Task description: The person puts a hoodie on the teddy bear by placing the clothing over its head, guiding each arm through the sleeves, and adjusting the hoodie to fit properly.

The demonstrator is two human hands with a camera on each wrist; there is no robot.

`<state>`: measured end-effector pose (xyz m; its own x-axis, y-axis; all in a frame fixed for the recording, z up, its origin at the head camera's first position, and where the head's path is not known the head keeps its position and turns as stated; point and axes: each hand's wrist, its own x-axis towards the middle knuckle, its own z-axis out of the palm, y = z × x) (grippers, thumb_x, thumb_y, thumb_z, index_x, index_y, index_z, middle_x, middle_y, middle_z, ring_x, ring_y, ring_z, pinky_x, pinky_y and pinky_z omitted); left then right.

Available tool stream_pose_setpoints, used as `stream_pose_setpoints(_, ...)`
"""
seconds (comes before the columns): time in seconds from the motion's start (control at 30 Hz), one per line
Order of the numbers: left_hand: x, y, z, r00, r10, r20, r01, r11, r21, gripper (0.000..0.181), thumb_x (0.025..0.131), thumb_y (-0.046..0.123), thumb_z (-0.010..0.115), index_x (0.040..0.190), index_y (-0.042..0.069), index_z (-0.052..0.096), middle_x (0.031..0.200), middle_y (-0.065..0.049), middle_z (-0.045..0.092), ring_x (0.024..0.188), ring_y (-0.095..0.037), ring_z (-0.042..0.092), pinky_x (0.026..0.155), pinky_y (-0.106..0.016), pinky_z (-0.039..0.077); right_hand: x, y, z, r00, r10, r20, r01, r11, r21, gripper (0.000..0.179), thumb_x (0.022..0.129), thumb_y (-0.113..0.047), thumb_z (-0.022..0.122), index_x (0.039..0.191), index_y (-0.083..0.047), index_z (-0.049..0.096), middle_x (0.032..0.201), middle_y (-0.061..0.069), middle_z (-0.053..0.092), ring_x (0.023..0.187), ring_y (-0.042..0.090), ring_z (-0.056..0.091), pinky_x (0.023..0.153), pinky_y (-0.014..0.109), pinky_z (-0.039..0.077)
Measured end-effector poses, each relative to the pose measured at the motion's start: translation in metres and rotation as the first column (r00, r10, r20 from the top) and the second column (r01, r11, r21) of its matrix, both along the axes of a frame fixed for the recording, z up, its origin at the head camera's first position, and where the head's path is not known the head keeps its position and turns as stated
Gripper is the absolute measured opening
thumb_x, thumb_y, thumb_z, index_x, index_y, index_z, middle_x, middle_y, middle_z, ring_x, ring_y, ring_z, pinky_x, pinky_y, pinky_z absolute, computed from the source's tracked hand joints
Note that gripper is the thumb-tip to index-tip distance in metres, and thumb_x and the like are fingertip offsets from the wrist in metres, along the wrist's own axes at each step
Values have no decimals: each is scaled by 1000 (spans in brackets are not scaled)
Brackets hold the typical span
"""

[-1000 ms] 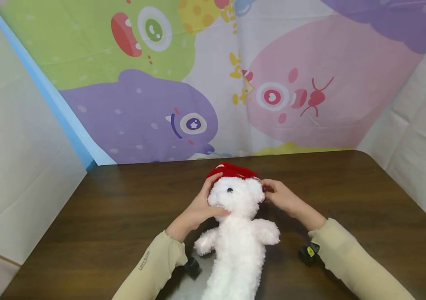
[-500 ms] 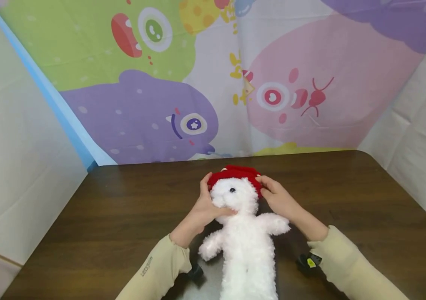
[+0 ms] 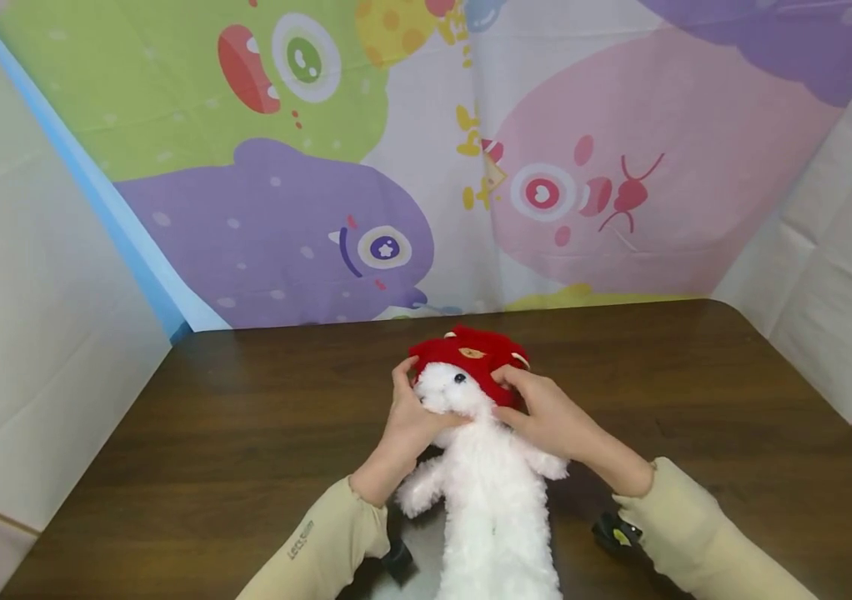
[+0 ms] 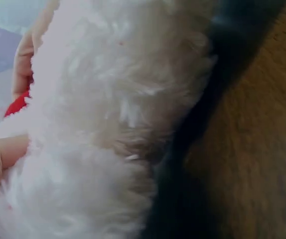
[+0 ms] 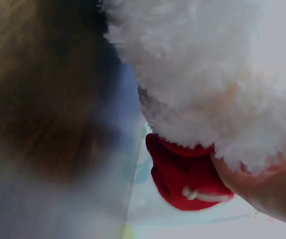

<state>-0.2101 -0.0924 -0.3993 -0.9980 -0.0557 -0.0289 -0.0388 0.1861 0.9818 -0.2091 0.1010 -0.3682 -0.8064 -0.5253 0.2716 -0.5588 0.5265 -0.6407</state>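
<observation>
A fluffy white plush toy [image 3: 497, 517] is held up at the middle front of the table, one dark eye showing. Over the top and right side of its head sits a red hat [image 3: 480, 343] with small pale horn-like bits. My left hand [image 3: 409, 421] grips the toy's head from the left, thumb under the chin and fingers at the hat's edge. On the other side my right hand [image 3: 549, 417] pinches the hat's lower edge beside the cheek. The right wrist view shows the hat [image 5: 190, 172] hanging below white fur [image 5: 188, 64].
The dark wooden table [image 3: 261, 433] spreads around the toy. Behind it hangs a cartoon-print cloth [image 3: 456, 167], with pale walls at both sides. A grey flat surface [image 3: 422, 567] shows partly under the toy. Dark wrist cameras hang below both sleeves.
The hat has come further down over the right side of the head, covering the ear. My right hand has moved left and down with its edge; the left hand keeps hold of the head.
</observation>
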Motion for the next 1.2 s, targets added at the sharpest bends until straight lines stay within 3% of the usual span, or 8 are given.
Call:
stream_pose_setpoints(0.17,-4,0,-6,1000,19,-1,-19,999,-33,95,61,18,83,133,21,22,134,-12,37,120,-27,40,95,-44,39,-1,2,-6,995,96,-21,-96,995,23,17,82,-8,65,98,-6,59,92,2,59,85,15,52,78,32,48)
stream_pose_setpoints(0.27,-7,-2,-9,999,23,32,-21,998,-55,92,61,27,83,131,20,24,133,-12,37,120,-27,40,95,-44,39,-3,3,-11,996,72,46,-73,997,14,20,84,-12,63,102,-7,58,97,2,59,90,16,53,82,35,48)
stream_pose_setpoints(0.47,-15,-15,-7,990,-122,77,125,991,-48,84,70,34,76,133,14,25,129,-10,35,118,-25,38,96,-44,37,-7,5,-15,978,-7,209,15,999,-37,25,84,-20,63,102,-10,51,91,2,55,84,17,50,75,32,46)
stream_pose_setpoints(0.7,-27,-53,-1,915,-397,76,383,911,150,57,85,14,59,135,8,32,134,-14,37,112,-23,43,83,-34,44,-14,13,-20,952,-59,301,76,996,-43,30,83,-25,64,95,-6,45,82,6,51,74,18,48,64,30,44)
stream_pose_setpoints(0.83,-36,-65,-9,884,-462,69,434,866,247,52,85,5,56,133,4,36,131,-15,39,102,-21,51,78,-31,50,-17,17,-26,939,-63,338,86,995,-53,34,84,-25,63,101,-4,44,92,9,54,83,20,51,70,31,45)
stream_pose_setpoints(0.93,-37,-67,-11,869,-486,98,457,862,221,54,83,5,59,132,4,36,127,-13,41,99,-19,51,78,-30,50,-19,17,-29,935,-50,351,79,994,-71,36,83,-24,64,105,-3,44,96,10,54,87,21,51,72,31,46)
stream_pose_setpoints(1.03,-36,-63,-12,873,-473,121,455,878,148,57,80,9,64,130,6,37,123,-13,43,96,-19,50,76,-29,49,-20,16,-30,935,-44,351,80,993,-89,36,83,-23,64,104,-2,44,96,11,54,86,22,51,72,32,46)
stream_pose_setpoints(1.2,-32,-56,-13,914,-387,123,383,922,55,54,77,10,66,125,3,42,118,-13,48,93,-19,50,74,-29,49,-18,13,-33,942,-51,331,88,991,-98,35,82,-22,65,102,-2,44,93,10,54,81,20,51,69,31,47)
